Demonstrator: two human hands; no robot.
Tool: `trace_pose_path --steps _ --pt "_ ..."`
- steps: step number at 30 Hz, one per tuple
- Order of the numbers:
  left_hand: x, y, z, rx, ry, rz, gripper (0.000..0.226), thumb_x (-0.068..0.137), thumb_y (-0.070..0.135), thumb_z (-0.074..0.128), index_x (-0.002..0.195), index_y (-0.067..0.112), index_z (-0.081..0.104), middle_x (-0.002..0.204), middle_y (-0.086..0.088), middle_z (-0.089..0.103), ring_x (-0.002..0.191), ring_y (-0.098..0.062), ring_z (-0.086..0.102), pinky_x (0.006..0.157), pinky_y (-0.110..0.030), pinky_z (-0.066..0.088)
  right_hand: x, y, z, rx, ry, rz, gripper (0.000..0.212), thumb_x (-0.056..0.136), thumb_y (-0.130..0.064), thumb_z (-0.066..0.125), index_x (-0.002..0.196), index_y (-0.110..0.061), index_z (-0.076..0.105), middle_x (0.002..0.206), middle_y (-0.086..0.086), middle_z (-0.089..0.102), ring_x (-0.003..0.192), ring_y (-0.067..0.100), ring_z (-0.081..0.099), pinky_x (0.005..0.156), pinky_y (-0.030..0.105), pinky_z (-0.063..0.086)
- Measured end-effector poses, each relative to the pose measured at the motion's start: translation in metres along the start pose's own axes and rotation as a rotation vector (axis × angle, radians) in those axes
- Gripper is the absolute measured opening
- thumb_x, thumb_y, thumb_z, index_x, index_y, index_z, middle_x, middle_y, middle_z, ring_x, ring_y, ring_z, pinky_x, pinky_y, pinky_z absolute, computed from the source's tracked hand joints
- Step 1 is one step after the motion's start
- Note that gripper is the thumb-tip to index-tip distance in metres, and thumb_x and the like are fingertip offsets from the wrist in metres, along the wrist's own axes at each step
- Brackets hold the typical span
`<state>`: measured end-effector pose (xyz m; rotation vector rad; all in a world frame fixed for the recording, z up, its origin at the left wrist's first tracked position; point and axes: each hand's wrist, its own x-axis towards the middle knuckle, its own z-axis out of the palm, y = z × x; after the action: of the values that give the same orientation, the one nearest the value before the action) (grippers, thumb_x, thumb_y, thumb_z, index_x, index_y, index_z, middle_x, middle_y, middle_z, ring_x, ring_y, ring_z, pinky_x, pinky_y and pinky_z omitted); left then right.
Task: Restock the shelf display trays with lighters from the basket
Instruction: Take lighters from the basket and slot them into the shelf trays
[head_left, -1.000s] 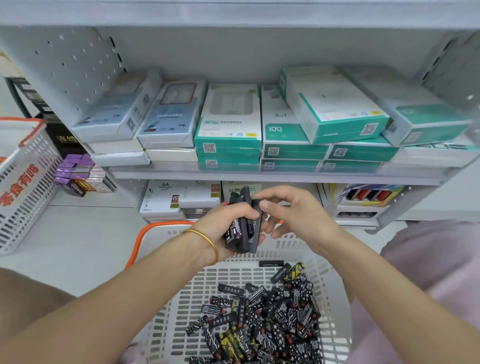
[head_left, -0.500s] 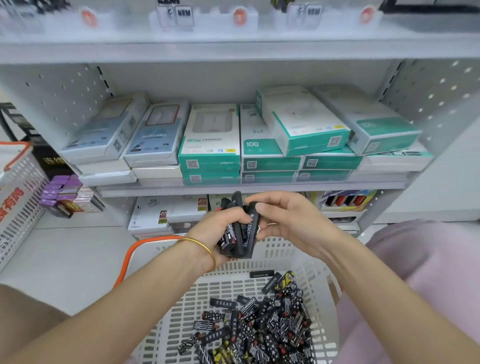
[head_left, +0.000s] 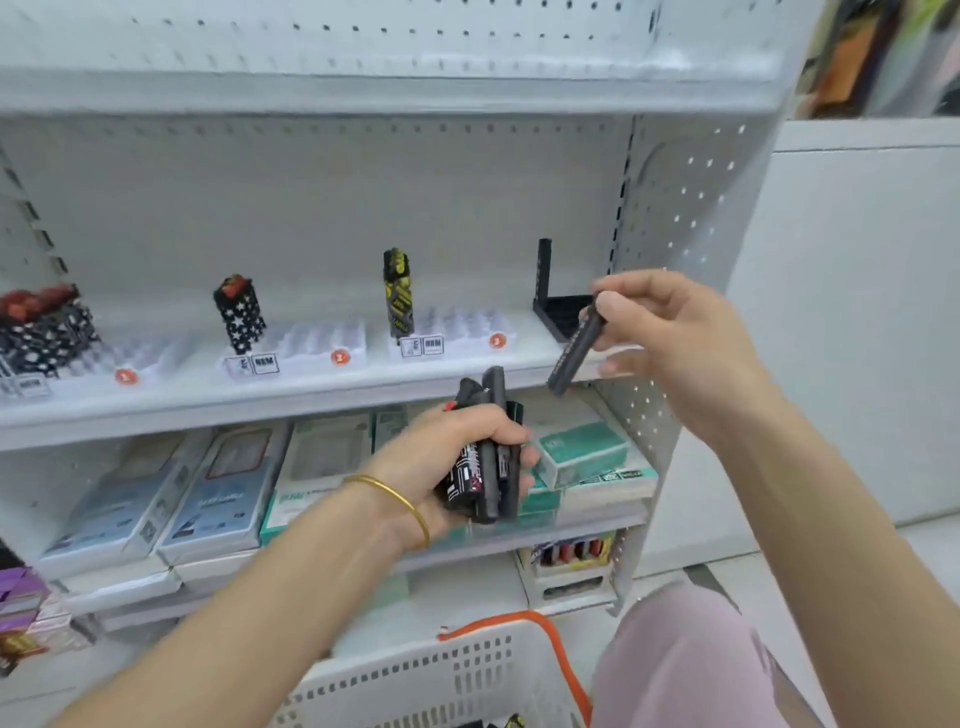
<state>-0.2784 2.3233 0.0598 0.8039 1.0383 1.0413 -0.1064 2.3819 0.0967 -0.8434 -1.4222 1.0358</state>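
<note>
One black lighter (head_left: 576, 351) now split from the bundle (head_left: 485, 467): right hand (head_left: 675, 338) pinches it, raised near the black tray (head_left: 561, 317) on the shelf (head_left: 311, 400). Left hand (head_left: 447, 462) grips the rest, lower. Earlier both hands met over the basket (head_left: 415, 680); placing looks about to start. Tray tags (head_left: 432, 344) read roughly "NEM", blurred.

The left hand (head_left: 457, 462), its forearm coming from 7 o'clock, grips a bundle of lighters (head_left: 488, 467). The right hand (head_left: 675, 338), at its 2 o'clock, pinches a single lighter (head_left: 574, 353).
</note>
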Motion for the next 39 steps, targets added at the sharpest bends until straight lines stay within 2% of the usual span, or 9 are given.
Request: trace_pose_path --steps 4,8,14,20,24,27,30,35,39 --pt "0.015 0.03 0.022 -0.008 -0.044 0.03 0.023 0.058 0.01 0.061 0.08 0.002 0.059 0.063 -0.011 0.064 0.052 -0.018 0.059 0.057 -0.025 0.054 0.064 -0.012 -0.01 -0.222 0.131 -0.135 0.011 0.089 -0.009 0.058 0.1 -0.013 0.061 0.081 -0.002 0.061 0.066 0.004 0.062 0.054 0.02 0.055" --pt "0.031 0.049 0.036 -0.066 0.001 0.043 0.007 0.082 0.004 0.054 0.079 0.001 0.06 0.064 -0.011 0.063 0.057 -0.017 0.061 0.059 -0.025 0.056 0.119 0.009 -0.009 -0.397 0.106 -0.179 0.015 0.091 -0.009 0.054 0.105 -0.012 0.06 0.094 0.002 0.059 0.08 0.015 0.06 0.056 0.022 0.057" --pt "0.048 0.065 0.038 -0.09 0.038 0.052 0.007 0.08 0.004 0.056 0.082 0.001 0.062 0.066 -0.01 0.064 0.058 -0.015 0.063 0.061 -0.027 0.057 0.15 0.033 -0.002 -0.464 0.041 -0.177 0.02 0.092 -0.005 0.052 0.11 -0.006 0.06 0.092 0.0 0.054 0.083 0.015 0.056 0.065 0.023 0.057" --pt "0.051 0.068 0.036 -0.11 0.049 0.031 0.009 0.081 0.005 0.055 0.083 0.0 0.062 0.066 -0.011 0.063 0.057 -0.016 0.063 0.06 -0.028 0.057 0.155 0.031 -0.007 -0.528 -0.132 -0.133 0.029 0.088 -0.001 0.057 0.114 -0.013 0.058 0.093 0.002 0.055 0.088 0.018 0.058 0.074 0.028 0.058" --pt "0.049 0.068 0.035 -0.107 0.029 0.03 0.026 0.06 0.008 0.06 0.085 -0.001 0.062 0.068 -0.011 0.062 0.057 -0.016 0.063 0.06 -0.029 0.057 0.156 0.033 -0.009 -0.535 -0.162 -0.145 0.032 0.086 0.003 0.057 0.114 -0.012 0.059 0.091 0.006 0.056 0.084 0.02 0.06 0.073 0.023 0.057" --pt "0.049 0.069 0.035 -0.101 0.021 0.031 0.03 0.057 0.009 0.06 0.084 -0.001 0.062 0.069 -0.012 0.063 0.058 -0.016 0.064 0.061 -0.03 0.057 0.156 0.035 -0.01 -0.519 -0.172 -0.143 0.032 0.087 0.004 0.056 0.114 -0.013 0.059 0.092 0.006 0.055 0.084 0.021 0.061 0.075 0.025 0.057" --pt "0.05 0.069 0.035 -0.103 0.024 0.031 0.027 0.06 0.008 0.061 0.085 -0.001 0.062 0.069 -0.012 0.064 0.059 -0.016 0.064 0.061 -0.03 0.057 0.156 0.036 -0.01 -0.518 -0.173 -0.137 0.032 0.087 0.003 0.056 0.113 -0.014 0.058 0.091 0.005 0.055 0.085 0.021 0.061 0.075 0.025 0.057" --pt "0.05 0.069 0.034 -0.134 0.033 0.02 0.01 0.08 0.004 0.055 0.084 -0.002 0.062 0.069 -0.012 0.063 0.058 -0.016 0.065 0.061 -0.031 0.058 0.154 0.037 -0.007 -0.562 -0.177 -0.13 0.032 0.088 0.005 0.053 0.116 -0.012 0.056 0.099 0.011 0.056 0.089 0.022 0.06 0.073 0.021 0.056" --pt "0.049 0.071 0.035 -0.14 0.024 0.016 0.01 0.081 0.005 0.056 0.083 -0.002 0.062 0.068 -0.011 0.063 0.058 -0.016 0.065 0.06 -0.031 0.058 0.149 0.04 -0.006 -0.565 -0.163 -0.1 0.034 0.089 0.005 0.052 0.119 -0.012 0.054 0.105 0.015 0.057 0.093 0.026 0.06 0.078 0.03 0.057"
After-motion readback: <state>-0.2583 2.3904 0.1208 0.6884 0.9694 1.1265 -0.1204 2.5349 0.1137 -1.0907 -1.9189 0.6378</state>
